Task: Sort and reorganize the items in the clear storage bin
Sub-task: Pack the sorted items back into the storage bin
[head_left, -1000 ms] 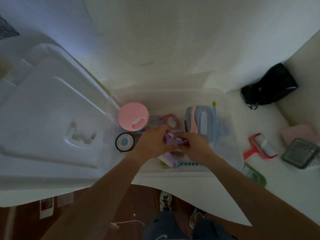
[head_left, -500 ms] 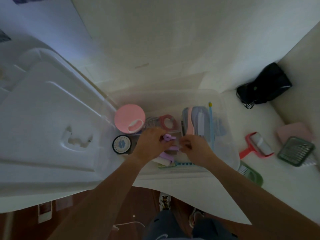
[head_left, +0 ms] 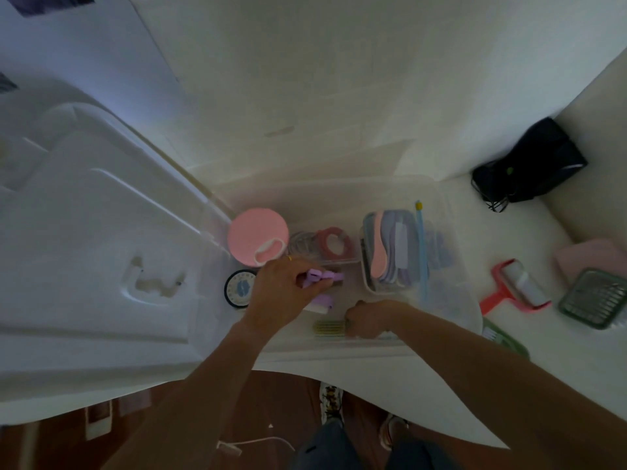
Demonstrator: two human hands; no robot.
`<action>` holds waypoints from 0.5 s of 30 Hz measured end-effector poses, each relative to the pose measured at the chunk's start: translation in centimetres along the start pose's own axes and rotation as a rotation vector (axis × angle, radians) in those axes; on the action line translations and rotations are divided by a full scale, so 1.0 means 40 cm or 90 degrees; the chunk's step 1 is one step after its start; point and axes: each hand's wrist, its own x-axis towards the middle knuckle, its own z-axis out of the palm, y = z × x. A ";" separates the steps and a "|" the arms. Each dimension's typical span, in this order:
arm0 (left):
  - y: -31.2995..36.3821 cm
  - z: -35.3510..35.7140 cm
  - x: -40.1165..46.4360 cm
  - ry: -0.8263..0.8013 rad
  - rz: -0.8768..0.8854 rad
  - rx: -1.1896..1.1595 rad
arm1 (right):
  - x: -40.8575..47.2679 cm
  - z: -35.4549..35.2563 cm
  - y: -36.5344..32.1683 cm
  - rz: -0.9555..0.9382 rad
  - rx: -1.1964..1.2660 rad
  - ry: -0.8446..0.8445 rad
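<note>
Pinched in my left hand (head_left: 283, 293) is a small purple piece (head_left: 320, 277), fingers curled round its left end so that it sticks out to the right, long axis roughly across the bin (head_left: 451, 212). It sits above the bin floor, just in front of the red ring (head_left: 334, 244) and right of the pink lid (head_left: 257, 236).

My right hand (head_left: 368, 318) is down near the bin's front wall with its fingers curled; it touches the right end of the green comb (head_left: 328, 328), but I cannot tell whether it actually grips it. The comb lies flat, along the front wall, running left from my right hand.

A second purple piece (head_left: 320, 303) lies just under my left hand. The tray of files (head_left: 390, 252) is right of the held piece, so I judge the left hand is nearer for moving it that way.
</note>
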 end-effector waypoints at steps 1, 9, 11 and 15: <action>-0.005 -0.001 0.001 0.002 0.002 0.001 | -0.001 -0.005 -0.001 -0.023 -0.041 0.002; 0.029 -0.036 0.003 0.007 0.036 -0.021 | -0.207 -0.082 0.003 -0.030 -0.006 0.151; 0.042 -0.030 -0.006 -0.028 0.042 -0.044 | -0.300 -0.110 0.039 0.004 0.009 0.188; 0.066 0.028 -0.016 -0.109 0.020 -0.050 | -0.406 -0.159 0.111 0.055 0.112 0.244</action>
